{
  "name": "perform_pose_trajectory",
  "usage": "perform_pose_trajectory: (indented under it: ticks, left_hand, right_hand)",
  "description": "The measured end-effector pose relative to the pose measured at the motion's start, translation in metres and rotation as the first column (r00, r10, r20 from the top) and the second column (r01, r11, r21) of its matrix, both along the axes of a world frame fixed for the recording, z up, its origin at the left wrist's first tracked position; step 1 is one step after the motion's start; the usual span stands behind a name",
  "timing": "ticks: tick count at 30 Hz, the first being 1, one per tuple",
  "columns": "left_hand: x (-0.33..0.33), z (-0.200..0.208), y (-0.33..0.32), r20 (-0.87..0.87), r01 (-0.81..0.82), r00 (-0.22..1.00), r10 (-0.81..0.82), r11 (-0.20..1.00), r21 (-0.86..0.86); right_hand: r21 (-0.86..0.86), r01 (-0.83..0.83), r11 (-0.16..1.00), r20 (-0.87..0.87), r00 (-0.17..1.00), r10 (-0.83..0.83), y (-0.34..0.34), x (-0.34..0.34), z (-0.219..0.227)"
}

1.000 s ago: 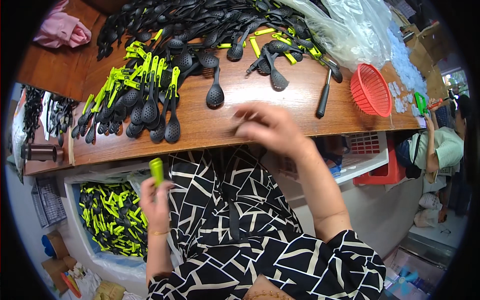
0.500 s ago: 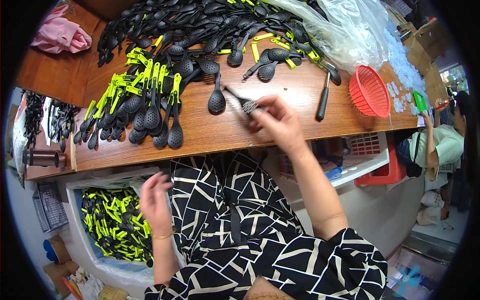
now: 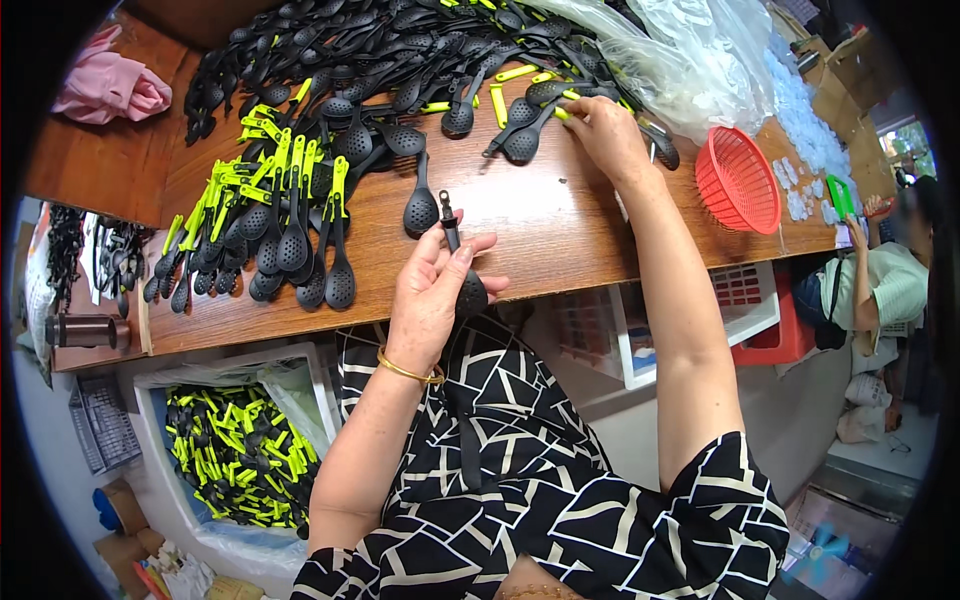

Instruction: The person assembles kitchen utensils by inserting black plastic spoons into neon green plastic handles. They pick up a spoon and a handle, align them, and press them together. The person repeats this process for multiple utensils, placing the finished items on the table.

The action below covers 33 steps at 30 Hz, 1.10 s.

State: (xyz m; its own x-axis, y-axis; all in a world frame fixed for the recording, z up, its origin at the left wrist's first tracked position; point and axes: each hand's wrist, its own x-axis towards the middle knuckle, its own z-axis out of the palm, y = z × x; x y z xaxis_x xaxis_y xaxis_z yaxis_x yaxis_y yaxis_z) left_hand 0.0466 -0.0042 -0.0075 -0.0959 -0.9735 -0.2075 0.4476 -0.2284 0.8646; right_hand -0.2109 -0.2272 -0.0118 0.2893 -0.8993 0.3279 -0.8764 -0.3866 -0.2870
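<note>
Near the table's front edge, my left hand (image 3: 425, 290) is closed on a black perforated spoon (image 3: 470, 296). Its bare handle end points up and away, and its bowl hangs below my fingers. Farther back, my right hand (image 3: 610, 140) has its fingertips pinched at a lime-green handle piece (image 3: 561, 113), partly hidden by the fingers. Beside that hand lie several black spoons (image 3: 521, 146) and a loose lime-green piece (image 3: 498, 105). Another black spoon (image 3: 420, 212) rests just beyond my left hand. To the left, spoons with lime-green handles (image 3: 293, 245) are heaped together.
A large pile of black spoons (image 3: 340, 50) covers the back. Clear plastic bags (image 3: 690, 80), a red basket (image 3: 738, 180) and small translucent pieces (image 3: 800, 205) are on the right. Below left stands a lined bin of green-handled spoons (image 3: 240, 450). Another person (image 3: 870, 280) sits far right.
The black spoon has passed from my right hand to my left, which came up from beside the bin. My right hand has moved back to the lime-green pieces.
</note>
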Motion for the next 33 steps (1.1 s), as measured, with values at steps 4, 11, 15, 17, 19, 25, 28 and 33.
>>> perform_pose_trajectory:
  ticks: [4, 11, 15, 17, 19, 25, 28, 33]
  left_hand:
    - [0.002, 0.0, 0.001, 0.039, 0.017, 0.999, -0.017, 1.0, 0.008]
    - [0.003, -0.006, 0.007, 0.11, 0.026, 0.994, -0.017, 0.997, -0.076]
    - [-0.004, -0.005, 0.012, 0.122, 0.038, 0.992, -0.027, 0.996, -0.085]
    - [-0.005, -0.002, 0.015, 0.146, 0.02, 0.989, -0.003, 0.993, -0.115]
    - [-0.004, 0.001, 0.018, 0.177, 0.01, 0.984, 0.012, 0.992, -0.125]
    - [0.001, 0.001, 0.026, 0.236, 0.051, 0.972, -0.017, 0.989, -0.138]
    - [0.005, 0.002, 0.027, 0.225, 0.085, 0.973, -0.058, 0.99, -0.113]
    - [0.006, 0.004, 0.03, 0.258, 0.106, 0.963, -0.072, 0.987, -0.117]
  right_hand:
    - [0.044, 0.014, 0.999, -0.249, 0.968, -0.002, -0.003, 0.017, 0.012]
    - [0.151, 0.038, 0.988, -0.445, 0.895, 0.034, 0.044, 0.019, 0.061]
    - [0.327, -0.496, 0.804, 0.752, 0.652, 0.096, 0.089, 0.031, 0.06]
    - [0.341, -0.665, 0.665, 0.909, 0.414, -0.051, 0.115, 0.053, 0.051]
    - [0.394, -0.696, 0.601, 0.91, 0.387, -0.149, 0.129, 0.069, 0.041]
    - [0.424, -0.714, 0.557, 0.905, 0.362, -0.225, 0.137, 0.077, 0.024]
    - [0.359, -0.757, 0.546, 0.918, 0.182, -0.352, 0.145, 0.074, 0.02]
    - [0.39, -0.741, 0.547, 0.919, 0.271, -0.287, 0.147, 0.08, 0.022]
